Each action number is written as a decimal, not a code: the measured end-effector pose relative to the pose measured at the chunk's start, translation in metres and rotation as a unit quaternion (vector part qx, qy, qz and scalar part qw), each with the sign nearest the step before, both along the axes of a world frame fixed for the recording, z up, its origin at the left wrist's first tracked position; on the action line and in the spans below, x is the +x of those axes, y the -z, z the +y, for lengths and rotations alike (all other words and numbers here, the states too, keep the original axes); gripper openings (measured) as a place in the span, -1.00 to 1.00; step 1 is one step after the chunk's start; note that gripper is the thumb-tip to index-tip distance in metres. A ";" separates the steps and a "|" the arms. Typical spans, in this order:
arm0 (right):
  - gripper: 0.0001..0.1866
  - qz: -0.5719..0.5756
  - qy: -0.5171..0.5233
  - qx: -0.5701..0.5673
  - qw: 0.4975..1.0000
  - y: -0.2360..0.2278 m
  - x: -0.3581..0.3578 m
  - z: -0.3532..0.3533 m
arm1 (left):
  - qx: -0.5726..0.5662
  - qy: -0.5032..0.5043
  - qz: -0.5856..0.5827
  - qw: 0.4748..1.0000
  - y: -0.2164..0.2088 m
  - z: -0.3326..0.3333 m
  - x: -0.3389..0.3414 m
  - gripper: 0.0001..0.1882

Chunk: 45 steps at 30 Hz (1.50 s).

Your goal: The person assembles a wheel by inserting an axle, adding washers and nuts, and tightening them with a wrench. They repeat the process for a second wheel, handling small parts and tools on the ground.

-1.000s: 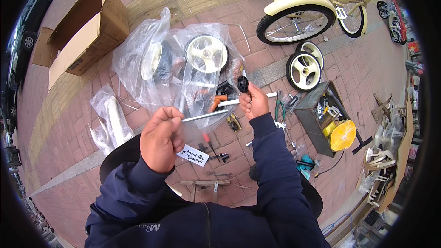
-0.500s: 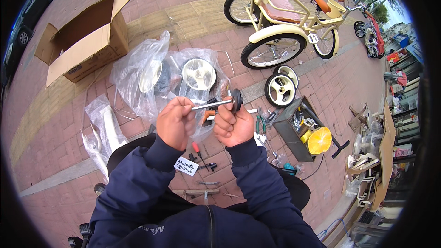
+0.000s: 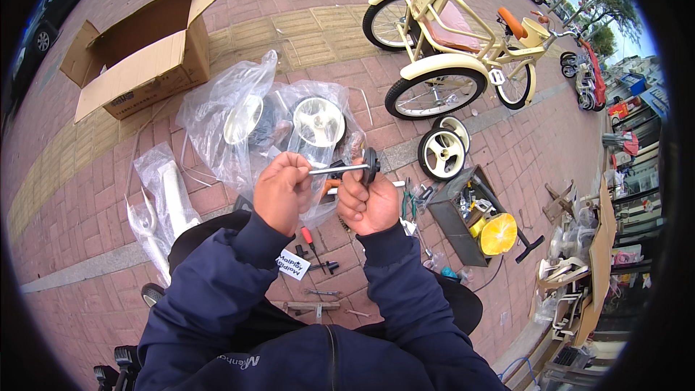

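My left hand (image 3: 279,190) pinches one end of a thin silver metal rod (image 3: 331,170) between thumb and fingers. At the rod's other end is a black round plastic disc (image 3: 371,166), gripped by my right hand (image 3: 372,204) with its fingers curled in. Whether the rod passes fully through the disc is hard to make out. Both hands are raised above the brick paving, in front of my chest. Beneath them lie a red-handled screwdriver (image 3: 308,237), a white printed card (image 3: 292,264) and small black parts.
Cream wheels in plastic bags (image 3: 318,122) lie ahead, beside an open cardboard box (image 3: 152,65). A cream tricycle (image 3: 441,65) stands at the far right, with two loose wheels (image 3: 441,153) near it. A metal toolbox (image 3: 463,224) sits to my right. Bagged white parts (image 3: 170,195) lie left.
My left hand has shifted slightly right, bringing it a little closer to the disc. The right hand keeps its grip, and the view has tilted slightly.
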State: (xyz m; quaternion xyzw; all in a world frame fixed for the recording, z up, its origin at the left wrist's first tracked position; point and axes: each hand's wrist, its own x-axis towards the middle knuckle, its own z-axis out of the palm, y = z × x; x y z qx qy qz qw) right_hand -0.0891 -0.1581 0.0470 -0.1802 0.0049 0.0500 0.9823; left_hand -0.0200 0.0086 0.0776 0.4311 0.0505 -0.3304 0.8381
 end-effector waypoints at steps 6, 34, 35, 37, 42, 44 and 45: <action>-0.67 0.063 -0.096 -0.015 0.993 -0.005 -0.001 0.001 | 0.012 -0.001 0.004 1.000 -0.001 -0.002 -0.004 -0.96; -0.73 0.281 0.041 -0.812 0.509 0.280 0.080 -0.068 | 0.018 -0.096 0.057 0.994 -0.039 0.021 -0.004 -0.66; -0.68 0.291 0.028 -0.835 0.466 0.278 0.091 -0.066 | 0.017 -0.085 0.062 0.994 -0.040 0.021 -0.002 -0.64; -0.59 0.310 -0.055 -0.850 0.422 0.271 0.110 -0.067 | 0.034 -0.091 0.073 0.993 -0.040 0.019 0.005 -0.64; -0.64 0.262 -0.069 -0.894 0.356 0.281 0.143 -0.069 | 0.048 -0.105 0.085 0.990 -0.039 0.017 0.026 -0.65; -0.64 0.210 -0.097 -0.926 0.298 0.299 0.152 -0.073 | 0.051 -0.102 0.097 0.989 -0.039 0.018 0.033 -0.65; -0.64 0.185 -0.110 -0.941 0.259 0.308 0.156 -0.074 | 0.054 -0.102 0.099 0.988 -0.039 0.018 0.037 -0.65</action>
